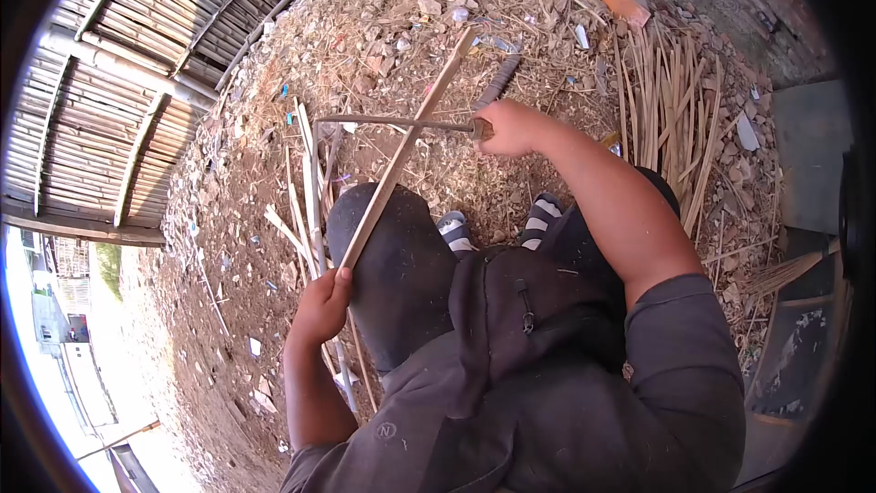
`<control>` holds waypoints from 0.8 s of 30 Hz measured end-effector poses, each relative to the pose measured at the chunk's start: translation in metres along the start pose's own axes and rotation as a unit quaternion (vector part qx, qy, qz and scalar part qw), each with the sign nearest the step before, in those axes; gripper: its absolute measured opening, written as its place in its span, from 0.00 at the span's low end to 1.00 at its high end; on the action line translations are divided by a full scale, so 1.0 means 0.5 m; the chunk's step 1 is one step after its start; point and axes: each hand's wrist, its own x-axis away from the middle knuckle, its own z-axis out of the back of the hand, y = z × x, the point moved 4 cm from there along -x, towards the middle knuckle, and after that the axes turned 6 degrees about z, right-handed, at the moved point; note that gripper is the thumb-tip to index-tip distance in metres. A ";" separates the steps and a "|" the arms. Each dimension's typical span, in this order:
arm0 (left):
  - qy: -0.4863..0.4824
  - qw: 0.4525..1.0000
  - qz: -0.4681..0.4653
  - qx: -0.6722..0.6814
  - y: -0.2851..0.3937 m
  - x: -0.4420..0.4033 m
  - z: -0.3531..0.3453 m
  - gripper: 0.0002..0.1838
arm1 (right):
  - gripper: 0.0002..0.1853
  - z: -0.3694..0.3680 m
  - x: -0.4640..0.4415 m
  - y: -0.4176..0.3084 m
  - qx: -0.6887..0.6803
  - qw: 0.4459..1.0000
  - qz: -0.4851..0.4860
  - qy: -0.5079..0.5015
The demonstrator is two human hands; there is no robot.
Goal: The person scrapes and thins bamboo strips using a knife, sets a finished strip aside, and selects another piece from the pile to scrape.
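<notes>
My left hand (324, 304) is closed around the lower end of a long split bamboo strip (388, 178), which slants up and away to the right over my left knee. In my right hand (516, 126) is the wooden handle of a long-bladed knife (392, 120). Its dark blade points left and crosses the strip near the upper part; whether the edge bites into the bamboo I cannot tell. Just beyond my right fist, a dark ridged rod (500, 79) lies on the ground.
Bamboo strips (671, 100) are piled at the right. Several longer pieces (308, 192) lie beside my left knee. Litter and wood chips cover the dirt ground (237, 301). A bamboo-slat wall (119, 64) stands at the left, and an orange brick piece (625, 5) lies farther off.
</notes>
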 end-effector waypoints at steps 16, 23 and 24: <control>-0.011 1.000 0.008 0.009 -0.001 -0.003 0.007 0.28 | 0.13 0.044 0.010 0.001 0.020 0.996 -0.055 0.062; -0.026 0.999 -0.005 0.025 -0.015 -0.016 0.002 0.28 | 0.21 0.012 0.001 0.043 -0.039 0.997 -0.019 0.061; -0.029 0.999 0.003 0.028 -0.016 -0.019 0.005 0.28 | 0.22 0.027 0.003 0.059 -0.042 0.996 -0.049 0.069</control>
